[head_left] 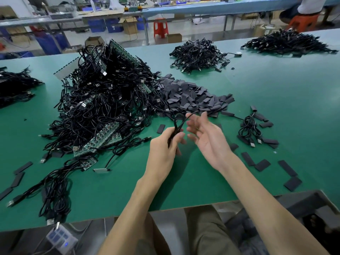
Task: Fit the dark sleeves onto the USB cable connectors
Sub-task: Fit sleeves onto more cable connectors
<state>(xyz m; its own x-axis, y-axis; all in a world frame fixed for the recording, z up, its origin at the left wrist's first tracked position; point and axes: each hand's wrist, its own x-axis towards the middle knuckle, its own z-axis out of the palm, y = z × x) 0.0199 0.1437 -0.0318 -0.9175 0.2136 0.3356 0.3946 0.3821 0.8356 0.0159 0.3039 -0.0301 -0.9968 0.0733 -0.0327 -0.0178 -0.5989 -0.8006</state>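
Gripping hand: a black USB cable (179, 124) is clamped in the left hand (163, 146), the fingers curled round its doubled strands, just above the green table (276, 85).
Free hand: the right hand (207, 138) is held palm-up just beside the left, its fingers spread apart and blurred. Nothing is seen grasped in it, and the cable's far end passes close to the fingertips.
Connectors: on the held cable they are hidden or blurred, so whether a sleeve is fitted cannot be told.
Dark sleeves: a loose pile of flat sleeves (193, 96) is heaped beyond the hands, touching the large cable heap (103, 92) at left. Stray sleeves (261, 165) are scattered at right, near the table's front edge.
Cable heap: black leads are tangled with green circuit strips (103, 138).
Small bunch: a few coiled cables (250, 129) are laid right of the hands, among loose sleeves.
Far side: two more cable mounds (196, 54) are seen well apart from the hands.
Background: a red stool (161, 27) is seen on the floor beyond the table.
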